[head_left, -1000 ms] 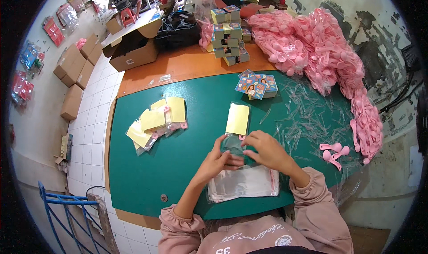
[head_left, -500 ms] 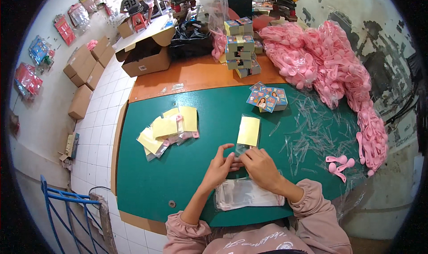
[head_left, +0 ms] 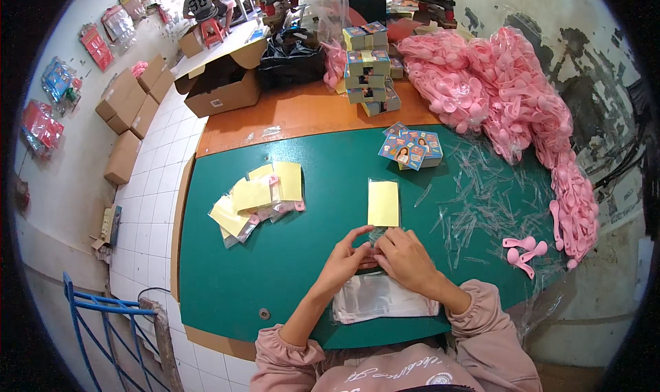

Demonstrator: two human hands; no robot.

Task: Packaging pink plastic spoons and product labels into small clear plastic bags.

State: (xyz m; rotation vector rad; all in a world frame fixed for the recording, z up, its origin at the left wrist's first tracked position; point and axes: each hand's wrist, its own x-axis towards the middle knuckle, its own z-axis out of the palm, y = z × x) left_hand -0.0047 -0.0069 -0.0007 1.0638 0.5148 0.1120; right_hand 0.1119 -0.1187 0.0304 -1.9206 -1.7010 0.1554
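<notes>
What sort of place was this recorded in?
Probably a small workshop or packing room: clear plastic bags lie on a green table, beyond them are a large heap of pink scoops and bundled printed cards.

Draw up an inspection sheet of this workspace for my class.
Surface: green tabletop, orange-brown section behind.
Job's things: yellow card in a clear bag; stacked clear bags toward the near edge; yellow-card packets at left; picture cards beyond; pink spoons, bagged and loose, at right.
Clutter: clear plastic strips scattered right.
Hands: left hand and right hand close together at the bag's near end; grip unclear.
Cables: dark cables along the right wall.
Surroundings: cartons at left, blue metal frame lower left, seated person in background.
</notes>
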